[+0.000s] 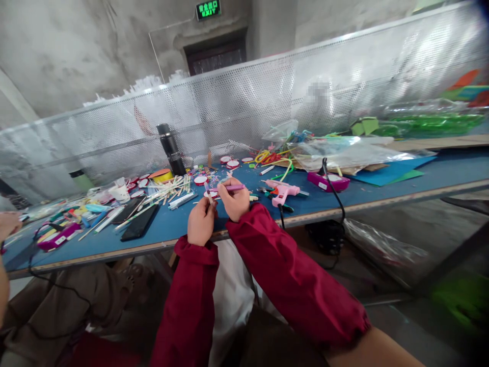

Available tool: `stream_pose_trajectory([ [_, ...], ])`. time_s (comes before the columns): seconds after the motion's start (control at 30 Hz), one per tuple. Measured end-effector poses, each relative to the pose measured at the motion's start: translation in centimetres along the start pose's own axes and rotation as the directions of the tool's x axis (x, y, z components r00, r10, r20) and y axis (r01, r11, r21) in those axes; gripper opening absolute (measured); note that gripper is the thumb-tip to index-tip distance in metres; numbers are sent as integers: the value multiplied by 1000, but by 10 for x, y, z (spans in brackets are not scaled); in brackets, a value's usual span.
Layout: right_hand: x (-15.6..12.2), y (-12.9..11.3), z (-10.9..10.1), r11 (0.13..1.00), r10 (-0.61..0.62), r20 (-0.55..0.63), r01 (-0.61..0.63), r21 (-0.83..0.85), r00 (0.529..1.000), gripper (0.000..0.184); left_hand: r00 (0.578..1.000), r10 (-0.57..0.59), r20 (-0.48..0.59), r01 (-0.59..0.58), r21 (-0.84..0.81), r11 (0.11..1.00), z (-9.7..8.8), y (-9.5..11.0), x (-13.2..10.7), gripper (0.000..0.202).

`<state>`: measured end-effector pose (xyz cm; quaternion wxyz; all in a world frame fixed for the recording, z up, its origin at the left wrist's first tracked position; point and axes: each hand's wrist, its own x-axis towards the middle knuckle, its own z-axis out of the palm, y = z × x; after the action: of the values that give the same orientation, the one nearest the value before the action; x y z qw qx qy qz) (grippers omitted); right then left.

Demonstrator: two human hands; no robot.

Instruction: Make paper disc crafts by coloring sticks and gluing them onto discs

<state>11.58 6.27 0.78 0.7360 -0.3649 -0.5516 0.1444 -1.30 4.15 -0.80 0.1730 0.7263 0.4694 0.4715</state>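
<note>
Blue table [171, 227], littered with craft scraps [164, 188]: above its near edge the left hand [201, 223] pinches a short stick [208, 193] in its grip, and the right hand [236, 200] pinches a purple stick [230, 188]. The work seems midway; the pink glue gun [284, 191] lies aside, unheld.

Glue gun [282, 191] lies on table [439, 173], beside right hand [235, 201] (phone [139, 223] further left).

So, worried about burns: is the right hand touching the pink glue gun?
Apart. The head view shows blue table between the right hand and the glue gun.
</note>
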Motion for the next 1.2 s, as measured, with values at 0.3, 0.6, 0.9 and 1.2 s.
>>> stream_pose_trajectory([
  [0.3,-1,3,1,999,16,42,-18,40,999,24,1000,-3,-5,4,18,1000,-1,3,-1,22],
  [0.6,0,1,0,1000,4,1,-4,1,1000,27,1000,-7,1,7,9,1000,-1,1,-1,20],
  [0.9,0,0,0,999,42,37,-43,23,998,27,1000,-16,6,16,12,1000,-1,3,-1,21],
  [1.2,-1,-3,-1,999,22,15,-23,26,1000,26,1000,-5,-5,5,3,1000,0,-1,-1,21],
])
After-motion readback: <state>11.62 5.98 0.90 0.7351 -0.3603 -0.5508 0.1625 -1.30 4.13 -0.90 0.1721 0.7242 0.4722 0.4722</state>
